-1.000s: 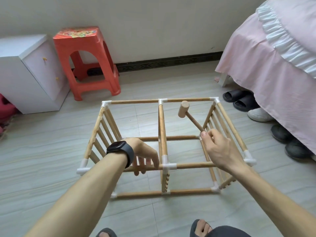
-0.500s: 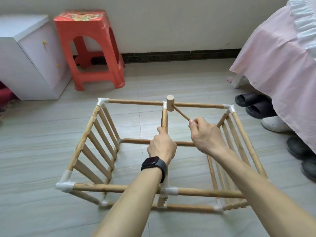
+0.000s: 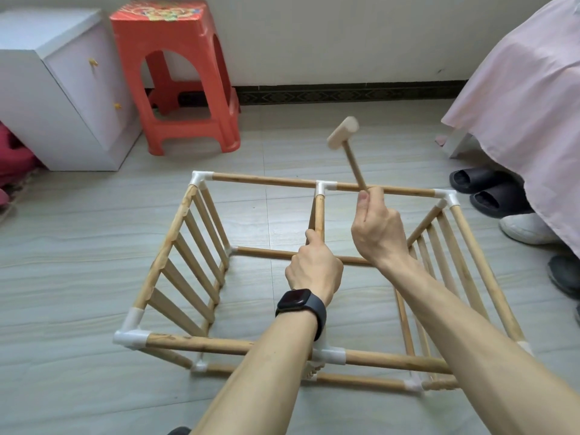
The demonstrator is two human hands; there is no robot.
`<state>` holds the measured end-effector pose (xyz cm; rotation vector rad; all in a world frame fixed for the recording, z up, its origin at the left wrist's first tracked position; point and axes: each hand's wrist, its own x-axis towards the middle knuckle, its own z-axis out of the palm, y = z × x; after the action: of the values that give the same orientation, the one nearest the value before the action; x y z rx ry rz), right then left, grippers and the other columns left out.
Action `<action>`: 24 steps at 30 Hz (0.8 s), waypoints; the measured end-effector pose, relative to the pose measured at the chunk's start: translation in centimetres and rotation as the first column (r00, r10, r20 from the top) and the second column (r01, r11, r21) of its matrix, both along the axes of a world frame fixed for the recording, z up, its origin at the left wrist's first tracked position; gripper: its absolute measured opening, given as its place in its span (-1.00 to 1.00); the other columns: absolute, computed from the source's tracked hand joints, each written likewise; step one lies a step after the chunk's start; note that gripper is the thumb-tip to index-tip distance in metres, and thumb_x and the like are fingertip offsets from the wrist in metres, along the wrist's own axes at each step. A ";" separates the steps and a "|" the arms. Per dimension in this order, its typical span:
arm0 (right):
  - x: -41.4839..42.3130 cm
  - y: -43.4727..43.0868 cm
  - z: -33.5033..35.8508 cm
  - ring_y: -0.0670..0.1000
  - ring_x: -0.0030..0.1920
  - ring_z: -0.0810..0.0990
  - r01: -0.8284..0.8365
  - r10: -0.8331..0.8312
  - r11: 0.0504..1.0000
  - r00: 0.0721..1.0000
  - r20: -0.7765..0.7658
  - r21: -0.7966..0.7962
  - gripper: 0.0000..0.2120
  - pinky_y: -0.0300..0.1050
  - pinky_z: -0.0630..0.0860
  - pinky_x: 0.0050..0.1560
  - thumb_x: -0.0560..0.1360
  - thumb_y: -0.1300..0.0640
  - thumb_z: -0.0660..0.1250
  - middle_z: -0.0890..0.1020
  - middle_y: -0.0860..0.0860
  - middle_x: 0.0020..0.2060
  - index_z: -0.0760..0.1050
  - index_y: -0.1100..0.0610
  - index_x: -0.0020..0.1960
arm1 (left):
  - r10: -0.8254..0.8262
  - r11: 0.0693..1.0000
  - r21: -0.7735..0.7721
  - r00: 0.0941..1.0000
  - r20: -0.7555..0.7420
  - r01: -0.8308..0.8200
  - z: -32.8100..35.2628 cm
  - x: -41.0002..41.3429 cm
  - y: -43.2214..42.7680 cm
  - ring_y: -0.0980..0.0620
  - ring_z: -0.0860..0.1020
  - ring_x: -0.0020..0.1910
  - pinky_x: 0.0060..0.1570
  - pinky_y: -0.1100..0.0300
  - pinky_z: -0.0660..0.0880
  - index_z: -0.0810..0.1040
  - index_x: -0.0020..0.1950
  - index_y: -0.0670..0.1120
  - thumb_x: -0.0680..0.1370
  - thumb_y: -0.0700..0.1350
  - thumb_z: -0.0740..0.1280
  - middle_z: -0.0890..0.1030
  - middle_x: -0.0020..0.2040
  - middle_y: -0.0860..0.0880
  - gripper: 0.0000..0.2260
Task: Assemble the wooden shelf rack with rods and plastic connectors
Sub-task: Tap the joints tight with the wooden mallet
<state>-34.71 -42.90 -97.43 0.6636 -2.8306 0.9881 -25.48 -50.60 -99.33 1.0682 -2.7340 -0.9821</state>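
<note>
The wooden shelf rack [image 3: 175, 246] lies on the tiled floor, its rods joined by white plastic connectors. My left hand [image 3: 314, 268], a black watch on its wrist, grips the middle rod [image 3: 319, 215] that runs to the far T-connector [image 3: 323, 187]. My right hand [image 3: 376, 233] holds the handle of a small wooden mallet [image 3: 343, 133]. The mallet's head is raised above and behind the far top rod [image 3: 266, 180], just right of that T-connector.
A red plastic stool [image 3: 179, 73] and a white cabinet [image 3: 59, 89] stand at the back left against the wall. A bed with a pink cover [image 3: 527, 98] is on the right, with black slippers [image 3: 489, 191] and shoes beside it.
The mallet head has risen from the far T-connector to well above the rod. My left hand keeps its grip on the middle rod, where it moved from the near rod a second ago.
</note>
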 end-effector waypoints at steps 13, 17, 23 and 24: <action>-0.8 2.7 1.1 0.19 -0.07 0.52 0.075 -0.094 0.989 0.984 0.151 0.124 -0.55 0.03 0.34 -0.10 0.70 -0.10 -0.05 0.59 0.12 -0.14 0.49 0.16 0.03 | -0.029 0.991 -0.132 0.999 0.035 0.033 -0.3 -0.6 -1.7 -0.20 0.56 -0.07 -0.17 0.04 0.32 0.22 0.05 -0.06 0.57 -0.21 0.17 0.47 -0.18 -0.04 -0.86; -0.6 9.1 1.4 0.03 -0.22 0.51 0.191 -0.197 0.980 0.969 0.146 0.056 -0.65 -0.01 0.32 -0.26 0.68 -0.12 0.05 0.57 0.02 -0.25 0.40 0.04 -0.14 | -0.041 0.963 -0.264 0.997 0.060 0.056 -0.1 -1.3 -4.0 -0.15 0.45 -0.24 -0.22 0.05 0.34 0.27 0.10 -0.07 0.58 -0.21 0.16 0.36 -0.34 0.00 -0.88; -1.6 16.7 0.7 0.14 -0.09 0.44 0.360 -0.365 0.931 0.911 0.191 0.061 -0.74 0.02 0.29 -0.09 0.68 -0.01 0.05 0.55 0.00 -0.15 0.45 0.10 0.04 | -0.062 0.927 -0.365 0.995 0.075 0.085 -0.2 -2.0 -5.0 -0.16 0.47 -0.26 -0.27 0.04 0.34 0.29 0.07 -0.10 0.61 -0.22 0.09 0.35 -0.36 -0.02 -0.93; -2.1 17.0 0.6 0.14 -0.06 0.43 0.369 -0.370 0.928 0.907 0.202 0.046 -0.73 0.02 0.29 -0.06 0.68 0.00 0.05 0.57 0.04 -0.10 0.46 0.12 0.09 | -0.060 0.924 -0.374 0.995 0.078 0.085 -0.2 -1.9 -5.0 -0.15 0.48 -0.27 -0.28 0.04 0.34 0.29 0.07 -0.10 0.61 -0.22 0.07 0.36 -0.35 -0.02 -0.93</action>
<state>-36.80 -25.85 -96.88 0.0102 -2.9714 1.0265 -27.43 -55.63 -99.51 0.9487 -2.8652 -0.3994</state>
